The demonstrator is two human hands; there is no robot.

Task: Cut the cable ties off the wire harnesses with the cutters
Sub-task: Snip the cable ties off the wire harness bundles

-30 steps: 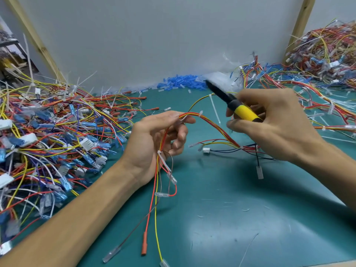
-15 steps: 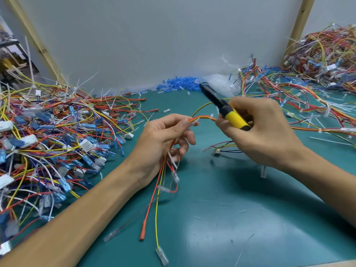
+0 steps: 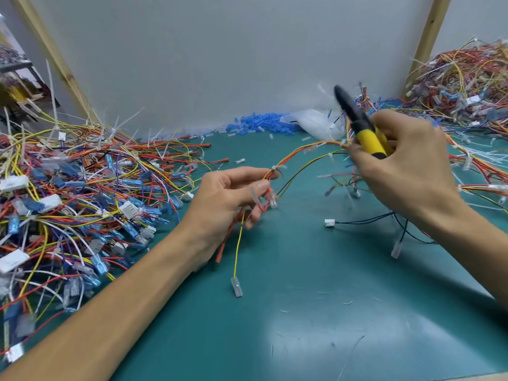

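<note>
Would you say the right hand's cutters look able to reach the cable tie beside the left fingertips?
Probably yes: the cable tie sits exposed on the harness held by the left hand, nothing covering it. The cutters in the right hand point up and away, so they'd need turning first.

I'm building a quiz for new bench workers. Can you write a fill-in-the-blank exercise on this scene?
The right hand grips cutters with ____ handles.
The left hand holds a wire harness that runs across to the ____ hand.
Loose blue sleeves are heaped against the ____.
Missing words: yellow; right; wall.
</note>
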